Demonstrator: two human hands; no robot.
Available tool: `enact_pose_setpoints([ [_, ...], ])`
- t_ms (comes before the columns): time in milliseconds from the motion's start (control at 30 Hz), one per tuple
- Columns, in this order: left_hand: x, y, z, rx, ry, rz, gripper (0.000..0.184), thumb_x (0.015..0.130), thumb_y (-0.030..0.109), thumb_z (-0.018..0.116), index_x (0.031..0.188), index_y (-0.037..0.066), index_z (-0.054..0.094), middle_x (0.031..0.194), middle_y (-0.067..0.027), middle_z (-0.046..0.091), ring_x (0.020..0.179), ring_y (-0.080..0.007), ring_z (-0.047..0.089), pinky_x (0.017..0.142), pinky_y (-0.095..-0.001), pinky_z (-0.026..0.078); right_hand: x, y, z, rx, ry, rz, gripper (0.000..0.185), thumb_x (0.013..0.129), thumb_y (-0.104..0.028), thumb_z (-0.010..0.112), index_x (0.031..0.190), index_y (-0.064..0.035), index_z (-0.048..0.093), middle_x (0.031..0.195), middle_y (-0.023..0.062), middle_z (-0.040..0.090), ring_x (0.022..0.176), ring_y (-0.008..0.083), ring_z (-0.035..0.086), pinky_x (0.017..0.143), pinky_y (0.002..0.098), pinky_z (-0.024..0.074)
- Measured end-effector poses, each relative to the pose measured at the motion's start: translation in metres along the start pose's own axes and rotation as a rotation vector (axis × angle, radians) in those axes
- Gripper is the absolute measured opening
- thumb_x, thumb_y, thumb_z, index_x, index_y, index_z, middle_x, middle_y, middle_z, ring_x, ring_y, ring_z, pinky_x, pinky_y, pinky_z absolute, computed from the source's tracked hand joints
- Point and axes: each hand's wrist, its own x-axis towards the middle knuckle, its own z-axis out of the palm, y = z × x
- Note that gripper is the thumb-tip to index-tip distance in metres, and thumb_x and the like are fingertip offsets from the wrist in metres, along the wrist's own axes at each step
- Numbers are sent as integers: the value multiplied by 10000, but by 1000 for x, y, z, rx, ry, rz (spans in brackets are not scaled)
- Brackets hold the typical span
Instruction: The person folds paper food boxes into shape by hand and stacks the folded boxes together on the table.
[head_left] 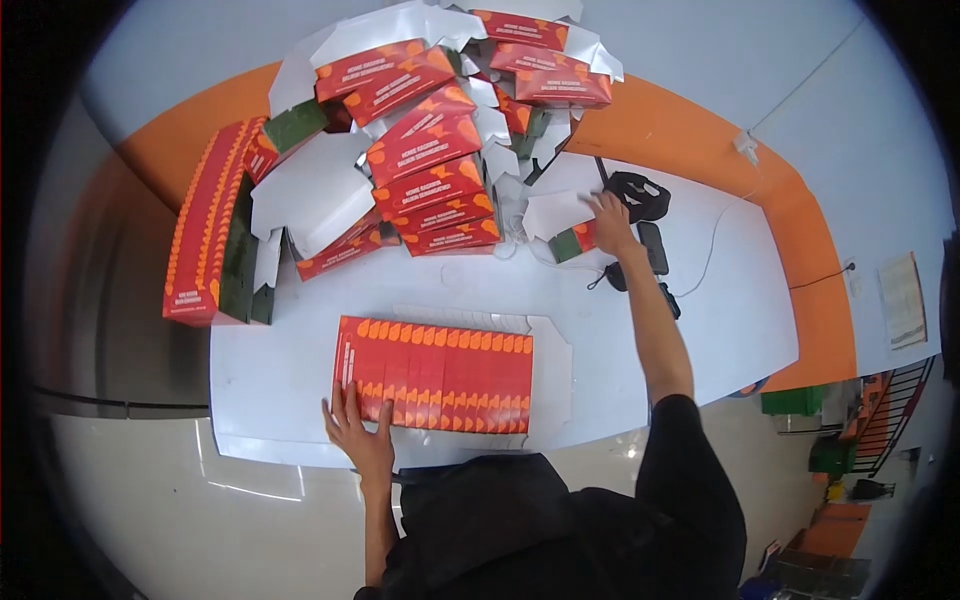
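A row of flat red cartons with orange patterns [430, 375] lies packed side by side on the near part of the table. My left hand [362, 437] rests at its near left corner, fingers spread and touching the red surface. Farther right, my right hand [612, 228] grips the right side of a single carton [567, 244] with a raised white flap; its thumb is hidden. Beside that hand lie a black pouch [640, 197] and a dark phone-like object [653, 247].
Several red boxes [425, 150] are heaped at the table's back, flaps sticking out. A long upright row [205, 235] stands at the left edge. An orange-edged partition [700, 150] borders the white table [290, 390]. A thin cable [712, 245] crosses the right side.
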Motion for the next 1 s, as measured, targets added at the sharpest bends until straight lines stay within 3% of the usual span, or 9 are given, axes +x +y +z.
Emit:
enact_pose_setpoints([
  [133,5,30,-11,79,-48,142,599,941,285,776,1480,127,571,1571,-117,499,1530,-495,239,1237,-648,168,11,23,-11,-155,-599,98,426,800,-159,789,1220,-215,743,1280,43,695,1328,295,579,1204,769,152],
  [200,12,54,-10,-108,-203,302,558,944,291,771,1451,130,599,1544,-111,528,1522,-471,273,1234,-669,147,16,19,-34,-120,-665,46,422,752,-162,847,1163,-213,765,1204,25,737,1293,278,609,1212,751,157],
  [367,14,121,27,-56,-505,763,597,919,387,778,1453,168,625,1582,-71,501,1527,-424,313,1246,-672,145,-2,-46,-164,12,-622,-36,305,852,-192,794,1133,-85,743,1138,165,728,1110,357,681,1114,553,396],
  [433,21,137,43,-29,-569,845,672,908,487,767,1485,182,606,1631,-72,455,1551,-430,282,1251,-678,125,-31,-51,-194,155,-506,-84,276,897,-179,750,1125,-33,698,1081,183,710,1036,355,679,937,485,489],
  [533,30,136,70,36,-574,823,785,891,624,719,1529,191,571,1696,-68,371,1589,-431,210,1255,-691,85,-91,-61,-202,517,-394,-202,318,1000,-245,677,1135,31,595,974,266,663,897,407,661,802,483,511],
  [600,26,139,76,71,-546,801,814,892,648,701,1546,186,553,1713,-70,341,1599,-430,186,1253,-699,71,-134,-85,-183,791,-605,99,365,1056,-285,611,1200,38,521,883,303,630,813,448,631,771,491,498],
  [667,22,146,84,94,-504,767,832,893,655,694,1558,178,538,1724,-73,322,1605,-429,173,1252,-704,65,-174,-109,-144,808,-752,297,417,1086,-336,518,1274,35,488,1010,342,667,996,533,642,877,567,501],
  [833,10,162,93,140,-447,716,851,895,642,702,1575,167,512,1730,-78,311,1603,-428,185,1252,-704,67,-216,-158,-57,883,-494,333,359,1079,-243,503,1286,50,492,1034,372,676,1022,550,649,870,607,495],
  [1000,10,165,93,134,-451,730,868,890,649,704,1576,154,509,1724,-84,325,1597,-433,203,1249,-705,69,-194,-172,-45,954,-547,328,328,1052,-204,518,1252,56,528,1000,356,678,946,535,658,848,583,512],
])
